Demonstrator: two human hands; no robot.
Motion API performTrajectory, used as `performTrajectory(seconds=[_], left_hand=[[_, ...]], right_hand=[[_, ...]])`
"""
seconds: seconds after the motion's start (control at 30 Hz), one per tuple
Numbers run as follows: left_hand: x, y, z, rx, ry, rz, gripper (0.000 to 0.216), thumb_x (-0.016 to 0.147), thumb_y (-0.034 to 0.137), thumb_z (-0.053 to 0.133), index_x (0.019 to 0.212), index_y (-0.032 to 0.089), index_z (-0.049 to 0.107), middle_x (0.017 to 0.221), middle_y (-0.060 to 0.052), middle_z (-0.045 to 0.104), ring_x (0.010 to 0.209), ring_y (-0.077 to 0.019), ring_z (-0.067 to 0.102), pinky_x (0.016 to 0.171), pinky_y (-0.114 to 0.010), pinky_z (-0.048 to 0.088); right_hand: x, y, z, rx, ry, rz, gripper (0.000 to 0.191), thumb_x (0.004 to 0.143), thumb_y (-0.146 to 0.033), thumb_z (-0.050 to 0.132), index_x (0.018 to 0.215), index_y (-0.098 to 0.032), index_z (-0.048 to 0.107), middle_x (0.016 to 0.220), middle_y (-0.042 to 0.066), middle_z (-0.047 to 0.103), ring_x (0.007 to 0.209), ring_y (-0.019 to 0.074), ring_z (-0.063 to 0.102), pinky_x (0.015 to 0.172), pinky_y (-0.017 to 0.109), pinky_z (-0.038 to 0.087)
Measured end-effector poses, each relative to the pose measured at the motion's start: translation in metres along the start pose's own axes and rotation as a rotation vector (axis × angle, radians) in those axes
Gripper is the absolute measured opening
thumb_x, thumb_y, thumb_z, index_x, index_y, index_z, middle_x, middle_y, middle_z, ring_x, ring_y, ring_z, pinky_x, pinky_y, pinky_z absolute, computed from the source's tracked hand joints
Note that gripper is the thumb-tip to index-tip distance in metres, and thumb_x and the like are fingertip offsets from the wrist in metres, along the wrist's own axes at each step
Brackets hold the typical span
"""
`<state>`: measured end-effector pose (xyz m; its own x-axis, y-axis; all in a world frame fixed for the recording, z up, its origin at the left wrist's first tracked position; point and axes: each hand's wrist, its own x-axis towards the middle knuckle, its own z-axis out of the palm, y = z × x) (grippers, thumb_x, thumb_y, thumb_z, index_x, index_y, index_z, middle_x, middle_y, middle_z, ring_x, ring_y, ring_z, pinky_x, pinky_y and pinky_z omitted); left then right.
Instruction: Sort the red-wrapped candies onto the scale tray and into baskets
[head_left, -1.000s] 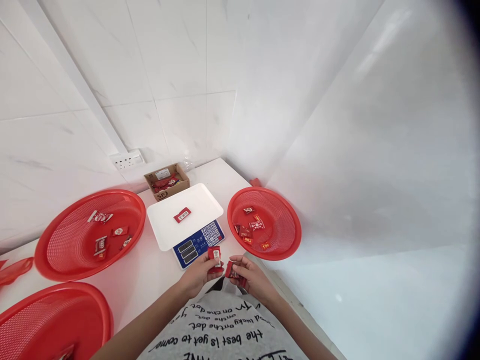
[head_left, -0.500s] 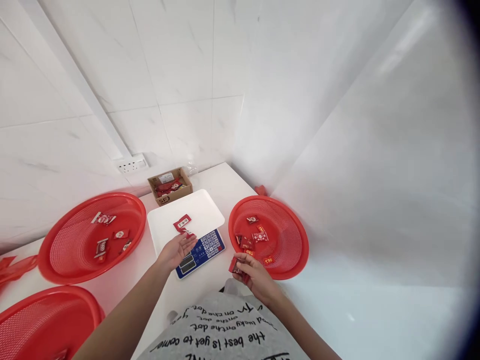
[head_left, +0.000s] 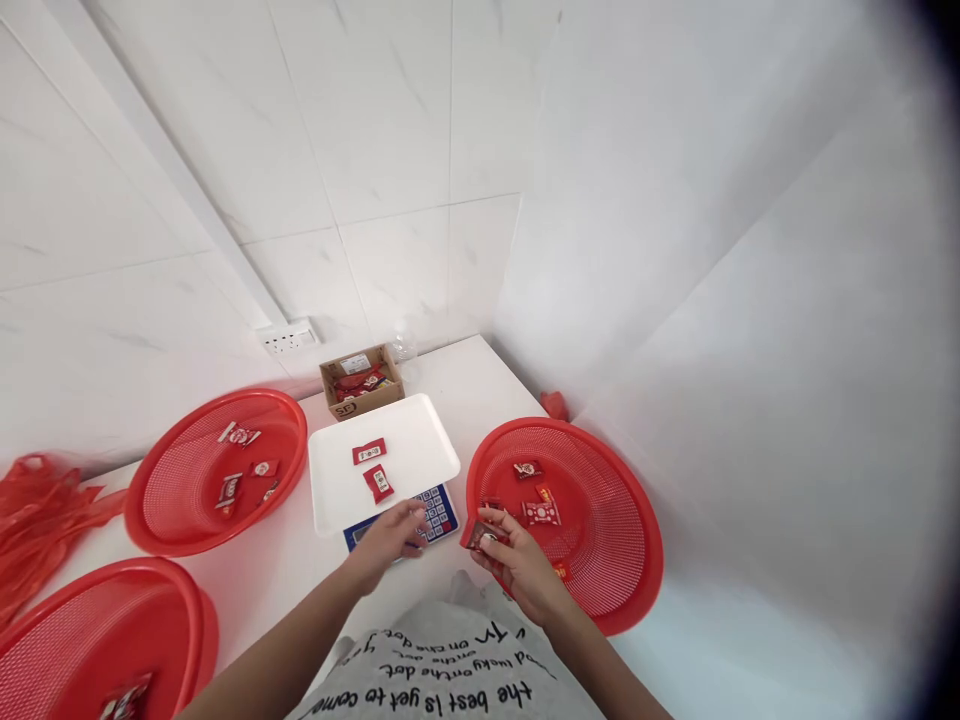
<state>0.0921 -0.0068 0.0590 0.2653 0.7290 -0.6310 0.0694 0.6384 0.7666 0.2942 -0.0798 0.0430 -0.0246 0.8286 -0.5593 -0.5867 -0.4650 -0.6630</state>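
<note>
Holding a small shiny dark red packet (head_left: 480, 538) in the right hand (head_left: 517, 565), right by the rim of a round red plastic mesh basket (head_left: 626, 520). Left hand (head_left: 391, 545) looks free, fingers loosely curled by the blue keypad (head_left: 441, 515) of a digital scale (head_left: 424, 435). Two red wrapped packets with white labels (head_left: 379, 484) lie just beside each other on its flat white tray (head_left: 336, 500).

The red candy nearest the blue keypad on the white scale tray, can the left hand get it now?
Probably yes: the left hand looks empty, close to the blue keypad, and nothing seems to block its way to the red candy on the white tray.
</note>
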Motion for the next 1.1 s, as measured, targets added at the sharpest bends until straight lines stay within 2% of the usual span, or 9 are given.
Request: performTrajectory(seconds=[0.13, 0.3, 0.4, 0.5, 0.63, 0.73, 0.83, 0.97, 1.1], left_hand=[[-0.009, -0.007, 0.036, 0.145, -0.203, 0.039, 0.030, 0.078, 0.044, 0.064, 0.093, 0.017, 0.067, 0.078, -0.004, 0.065, 0.065, -0.0145, 0.058, 0.062, -0.026, 0.046], [-0.009, -0.010, 0.051, 0.151, -0.126, 0.050, 0.027, 0.077, 0.042, 0.064, 0.067, 0.017, 0.062, 0.063, -0.001, 0.061, 0.059, -0.0133, 0.053, 0.061, -0.026, 0.041], [-0.008, -0.008, 0.052, 0.129, -0.057, 0.031, 0.026, 0.077, 0.041, 0.065, 0.070, 0.016, 0.064, 0.066, -0.002, 0.062, 0.065, -0.0147, 0.055, 0.065, -0.027, 0.042], [-0.010, -0.003, 0.052, 0.044, -0.003, 0.010, 0.025, 0.078, 0.041, 0.065, 0.080, 0.017, 0.066, 0.080, -0.005, 0.067, 0.079, -0.0175, 0.059, 0.074, -0.030, 0.045], [-0.014, 0.003, 0.053, -0.155, 0.007, 0.002, 0.023, 0.075, 0.039, 0.071, 0.077, 0.018, 0.062, 0.089, -0.006, 0.068, 0.089, -0.0196, 0.061, 0.082, -0.034, 0.047], [-0.018, 0.006, 0.053, -0.324, -0.005, -0.013, 0.021, 0.073, 0.034, 0.074, 0.076, 0.018, 0.059, 0.087, -0.004, 0.068, 0.084, -0.0184, 0.063, 0.083, -0.036, 0.048], [-0.022, 0.008, 0.054, -0.449, 0.000, -0.031, 0.021, 0.071, 0.028, 0.075, 0.075, 0.018, 0.058, 0.080, -0.002, 0.067, 0.077, -0.0166, 0.063, 0.080, -0.036, 0.050], [-0.026, 0.010, 0.053, -0.518, -0.014, -0.041, 0.020, 0.071, 0.026, 0.074, 0.073, 0.017, 0.056, 0.078, -0.004, 0.067, 0.075, -0.0166, 0.064, 0.077, -0.033, 0.051], [-0.028, 0.005, 0.048, -0.561, -0.058, -0.067, 0.019, 0.076, 0.027, 0.070, 0.074, 0.018, 0.054, 0.079, -0.005, 0.068, 0.076, -0.0177, 0.065, 0.074, -0.032, 0.052]], right_hand=[[0.012, -0.002, 0.011, -0.150, -0.166, -0.012, 0.049, 0.059, -0.031, 0.081, 0.103, -0.022, 0.060, 0.104, 0.005, 0.064, 0.094, 0.0185, 0.062, 0.087, 0.037, 0.050], [0.024, -0.004, 0.008, -0.360, -0.168, -0.037, 0.041, 0.060, -0.029, 0.078, 0.096, -0.022, 0.060, 0.102, 0.004, 0.059, 0.094, 0.0210, 0.059, 0.078, 0.037, 0.054], [0.033, -0.008, -0.010, -0.436, -0.206, -0.029, 0.040, 0.066, -0.033, 0.074, 0.102, -0.022, 0.060, 0.101, 0.005, 0.060, 0.088, 0.0205, 0.061, 0.078, 0.039, 0.053], [0.050, -0.012, -0.042, -0.557, -0.118, -0.148, 0.036, 0.071, -0.036, 0.068, 0.104, -0.022, 0.061, 0.106, 0.007, 0.063, 0.100, 0.0231, 0.059, 0.092, 0.041, 0.046], [0.076, -0.010, -0.084, -1.009, 0.015, -0.240, 0.043, 0.072, -0.025, 0.063, 0.115, -0.022, 0.061, 0.129, 0.009, 0.056, 0.127, 0.0280, 0.044, 0.108, 0.043, 0.031], [0.087, 0.000, -0.097, -1.420, -0.041, -0.152, 0.061, 0.070, -0.015, 0.060, 0.130, -0.026, 0.053, 0.149, 0.009, 0.038, 0.142, 0.0319, 0.021, 0.112, 0.049, 0.021], [0.090, 0.014, -0.096, -1.666, -0.117, -0.104, 0.068, 0.072, -0.010, 0.055, 0.137, -0.028, 0.046, 0.153, 0.008, 0.030, 0.143, 0.0321, 0.017, 0.112, 0.051, 0.015], [0.091, 0.028, -0.095, -1.710, -0.069, -0.174, 0.059, 0.079, -0.006, 0.042, 0.133, -0.027, 0.052, 0.147, 0.010, 0.041, 0.138, 0.0305, 0.029, 0.112, 0.048, 0.016], [0.095, 0.030, -0.101, -1.519, -0.012, -0.253, 0.049, 0.077, -0.006, 0.044, 0.117, -0.026, 0.064, 0.129, 0.010, 0.057, 0.121, 0.0309, 0.049, 0.105, 0.043, 0.029]])
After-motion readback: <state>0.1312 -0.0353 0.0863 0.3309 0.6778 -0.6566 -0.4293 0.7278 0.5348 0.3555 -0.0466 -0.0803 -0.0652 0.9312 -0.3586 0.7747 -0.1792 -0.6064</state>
